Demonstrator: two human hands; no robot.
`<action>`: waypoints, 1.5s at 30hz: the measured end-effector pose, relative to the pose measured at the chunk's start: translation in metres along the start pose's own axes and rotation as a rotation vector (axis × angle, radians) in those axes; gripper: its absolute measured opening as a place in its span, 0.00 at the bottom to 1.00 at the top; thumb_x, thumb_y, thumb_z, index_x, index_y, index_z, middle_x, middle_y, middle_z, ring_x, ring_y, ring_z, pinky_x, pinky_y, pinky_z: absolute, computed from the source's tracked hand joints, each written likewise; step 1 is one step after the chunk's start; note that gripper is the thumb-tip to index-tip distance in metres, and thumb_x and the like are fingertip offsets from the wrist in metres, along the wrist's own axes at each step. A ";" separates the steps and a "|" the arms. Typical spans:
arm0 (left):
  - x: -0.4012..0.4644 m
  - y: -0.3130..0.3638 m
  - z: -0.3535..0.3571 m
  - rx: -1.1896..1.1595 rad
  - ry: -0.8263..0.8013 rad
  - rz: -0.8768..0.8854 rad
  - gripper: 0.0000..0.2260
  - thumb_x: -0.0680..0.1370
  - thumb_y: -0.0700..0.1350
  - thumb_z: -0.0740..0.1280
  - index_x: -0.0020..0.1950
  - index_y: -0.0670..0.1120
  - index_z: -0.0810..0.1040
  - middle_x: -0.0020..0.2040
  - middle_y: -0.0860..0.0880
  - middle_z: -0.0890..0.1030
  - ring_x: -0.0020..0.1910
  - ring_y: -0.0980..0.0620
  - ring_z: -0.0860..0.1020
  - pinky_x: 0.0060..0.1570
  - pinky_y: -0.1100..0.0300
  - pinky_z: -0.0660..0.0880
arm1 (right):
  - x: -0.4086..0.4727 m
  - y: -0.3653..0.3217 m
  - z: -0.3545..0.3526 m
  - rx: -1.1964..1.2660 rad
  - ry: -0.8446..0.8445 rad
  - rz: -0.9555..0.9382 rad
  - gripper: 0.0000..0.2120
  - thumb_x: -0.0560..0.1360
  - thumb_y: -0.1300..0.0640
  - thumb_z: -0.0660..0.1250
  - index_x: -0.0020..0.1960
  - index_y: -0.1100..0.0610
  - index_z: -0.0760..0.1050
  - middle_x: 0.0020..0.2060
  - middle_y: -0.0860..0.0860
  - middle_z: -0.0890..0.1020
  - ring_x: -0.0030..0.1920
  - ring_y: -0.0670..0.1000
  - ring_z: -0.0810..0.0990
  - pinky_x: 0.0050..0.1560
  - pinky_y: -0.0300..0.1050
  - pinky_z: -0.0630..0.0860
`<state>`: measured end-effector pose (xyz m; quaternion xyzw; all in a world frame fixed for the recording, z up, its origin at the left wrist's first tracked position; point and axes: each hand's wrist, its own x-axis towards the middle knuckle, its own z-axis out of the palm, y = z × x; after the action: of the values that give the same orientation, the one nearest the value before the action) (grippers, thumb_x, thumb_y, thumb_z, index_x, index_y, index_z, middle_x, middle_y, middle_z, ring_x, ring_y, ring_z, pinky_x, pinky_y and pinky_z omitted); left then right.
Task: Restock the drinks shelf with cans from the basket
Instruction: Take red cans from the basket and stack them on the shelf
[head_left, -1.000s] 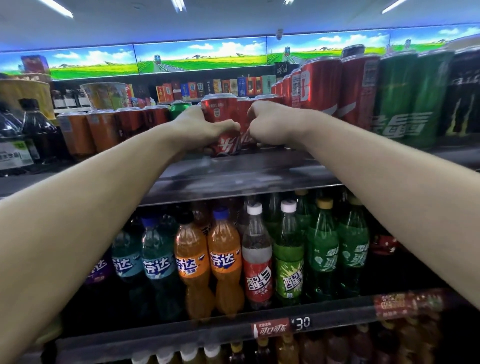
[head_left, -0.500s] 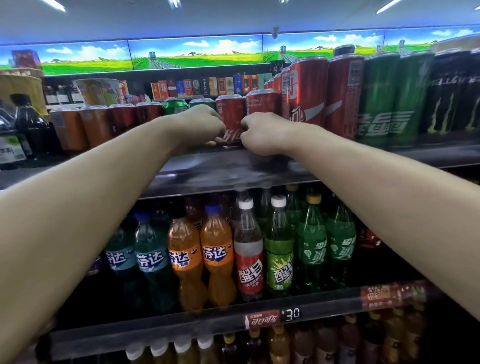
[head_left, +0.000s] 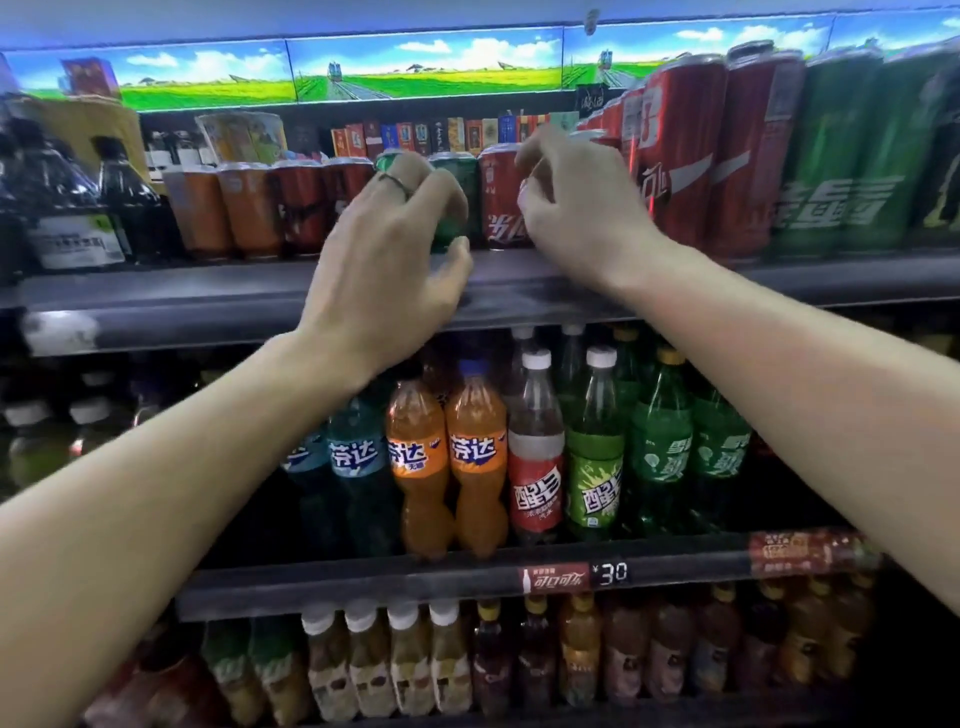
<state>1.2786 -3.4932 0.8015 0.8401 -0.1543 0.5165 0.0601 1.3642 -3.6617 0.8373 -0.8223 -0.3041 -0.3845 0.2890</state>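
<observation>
A: Reaching up to the top shelf (head_left: 270, 296), both hands are at the row of cans. The left hand (head_left: 387, 270) is loosely spread, fingers relaxed in front of a green can (head_left: 457, 197), holding nothing that I can see.

B: And the right hand (head_left: 576, 208)?

A: Its fingers are curled at a red can (head_left: 501, 200) with white Chinese lettering; whether it actually grips the can I cannot tell.

B: Any labels you can read?

A: Tall red Coca-Cola cans (head_left: 685, 156) and green Sprite cans (head_left: 841, 156) stand to the right. Below, orange Fanta bottles (head_left: 447, 457) marked 芬达, and a shelf tag (head_left: 574, 577) reading ¥30.
</observation>
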 end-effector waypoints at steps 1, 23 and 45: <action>-0.015 0.003 -0.004 0.008 0.044 0.026 0.07 0.79 0.42 0.67 0.53 0.40 0.77 0.51 0.42 0.76 0.48 0.43 0.76 0.47 0.51 0.74 | -0.015 -0.007 0.001 0.052 0.090 -0.057 0.10 0.79 0.61 0.60 0.58 0.61 0.76 0.47 0.55 0.82 0.47 0.55 0.80 0.51 0.54 0.78; -0.696 0.058 0.119 -0.297 -1.388 -1.056 0.16 0.83 0.53 0.62 0.66 0.45 0.73 0.60 0.41 0.80 0.60 0.37 0.80 0.57 0.46 0.76 | -0.651 0.001 0.301 0.346 -1.022 0.960 0.08 0.80 0.61 0.65 0.59 0.56 0.76 0.46 0.49 0.81 0.40 0.49 0.79 0.39 0.42 0.75; -1.213 0.100 0.314 -0.296 -1.688 -1.593 0.50 0.74 0.64 0.73 0.81 0.43 0.47 0.79 0.33 0.60 0.79 0.34 0.63 0.78 0.43 0.61 | -1.171 0.063 0.603 0.486 -1.228 1.699 0.45 0.66 0.33 0.75 0.77 0.48 0.66 0.74 0.51 0.72 0.74 0.56 0.71 0.74 0.51 0.67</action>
<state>1.0047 -3.4304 -0.4240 0.7608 0.3663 -0.4119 0.3426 1.0774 -3.6005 -0.4479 -0.7376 0.2052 0.4914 0.4151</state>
